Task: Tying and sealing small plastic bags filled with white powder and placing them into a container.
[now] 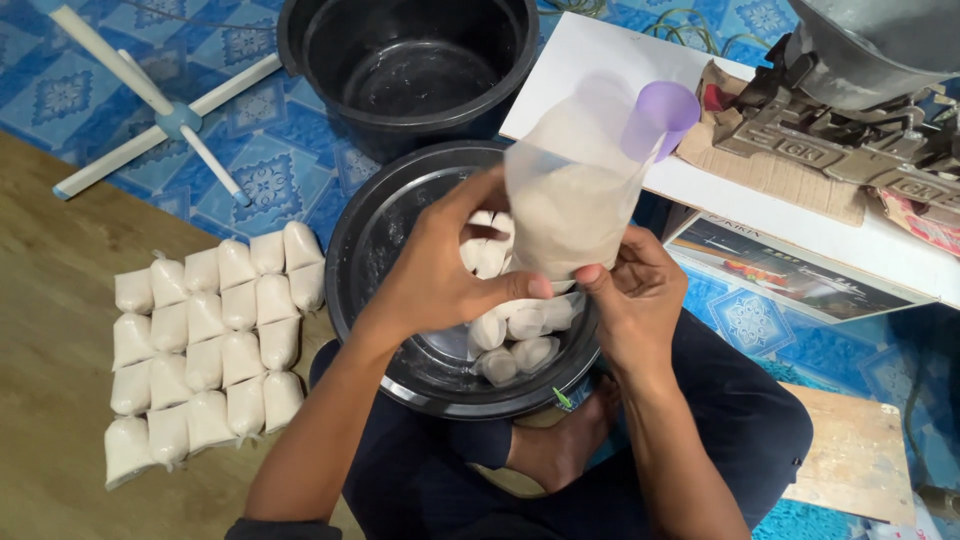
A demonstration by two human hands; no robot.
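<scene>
My left hand (440,270) and my right hand (635,295) both grip the bottom of a clear plastic bag (570,200) partly filled with white powder. I hold the bag upright over a black basin (375,250) in my lap. A purple plastic cup (660,118) sits at the bag's open top. Several small filled white packets (515,335) lie inside the basin under my hands.
Rows of several filled white packets (205,345) lie on the wooden floor at the left. A black bucket (405,60) stands behind the basin. A white board (720,190) with a metal machine (850,100) is at the right. A white cross-shaped stand (165,115) lies on the blue mat.
</scene>
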